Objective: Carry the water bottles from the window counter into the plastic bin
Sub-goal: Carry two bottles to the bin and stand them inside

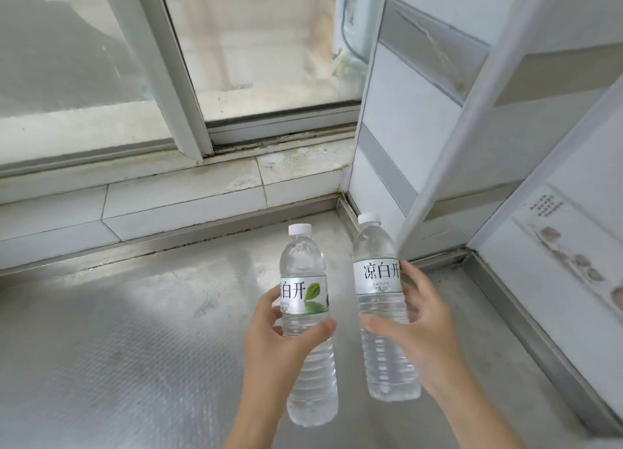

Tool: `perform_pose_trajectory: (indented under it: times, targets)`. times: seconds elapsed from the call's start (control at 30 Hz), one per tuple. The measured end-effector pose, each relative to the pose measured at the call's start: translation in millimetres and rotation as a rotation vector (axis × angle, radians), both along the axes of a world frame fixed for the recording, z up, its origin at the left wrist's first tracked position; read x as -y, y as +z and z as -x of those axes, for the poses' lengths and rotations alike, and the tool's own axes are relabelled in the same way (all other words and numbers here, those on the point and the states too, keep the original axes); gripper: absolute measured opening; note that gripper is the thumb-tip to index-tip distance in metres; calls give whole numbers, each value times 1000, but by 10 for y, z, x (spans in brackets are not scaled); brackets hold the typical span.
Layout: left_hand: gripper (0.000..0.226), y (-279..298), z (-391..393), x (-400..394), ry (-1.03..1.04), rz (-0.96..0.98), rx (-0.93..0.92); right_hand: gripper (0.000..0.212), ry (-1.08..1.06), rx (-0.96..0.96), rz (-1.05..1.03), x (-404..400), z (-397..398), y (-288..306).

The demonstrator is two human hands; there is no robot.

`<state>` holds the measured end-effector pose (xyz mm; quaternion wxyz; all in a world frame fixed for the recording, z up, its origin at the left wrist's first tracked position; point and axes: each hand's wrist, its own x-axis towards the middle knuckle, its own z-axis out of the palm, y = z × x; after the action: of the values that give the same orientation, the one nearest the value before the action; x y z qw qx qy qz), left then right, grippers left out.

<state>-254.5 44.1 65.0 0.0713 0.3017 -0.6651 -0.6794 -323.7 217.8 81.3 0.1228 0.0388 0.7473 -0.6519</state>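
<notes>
Head view: the fingers (269, 300) of the left hand (279, 344) are wrapped around the middle of a clear plastic water bottle with a white cap and a silver label bearing a green leaf (308, 317), with the thumb pressed across its front just under the label. The fingers (413, 280) of the right hand (418, 330) are curled around a second clear plastic water bottle with a white cap and a white label printed in black characters (382, 300), its thumb laid across the ribbed body. Both bottles are held upright, slightly tilted, just beside each other but apart, above the grey textured metal tabletop (135, 330) near its right corner.

The carrying step is judged to be in hand. It is best done with both grips kept firm at the ribbed sections, the bottles kept from knocking together, and the white tiled partition wall (381, 165) at the right cleared as the hands are drawn away.

The plastic bin is nowhere in view, so its direction cannot be told. Whether the bottle bases touch the tabletop is hard to judge; they appear lifted. Beyond the sliding window glass (263, 43) only blurred shapes are made out, and no further bottles are seen on the tabletop.
</notes>
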Motion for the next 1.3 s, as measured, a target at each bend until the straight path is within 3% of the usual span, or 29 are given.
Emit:
perform_pose_trajectory:
  times: [0.43,0.57,1.3]
  targets:
    - [72,494,-356,-1330,-478,3,-87,96,-389,-68,57,-1443,-1313,424]
    - [82,557,-616,-1885,-623,24,-106,94,-499,-92,72,-1945,-1818,511]
    - [92,708,-3071,-4971,-1319,-96,-68,91,-1189,-209,102,-4317,-5300,595]
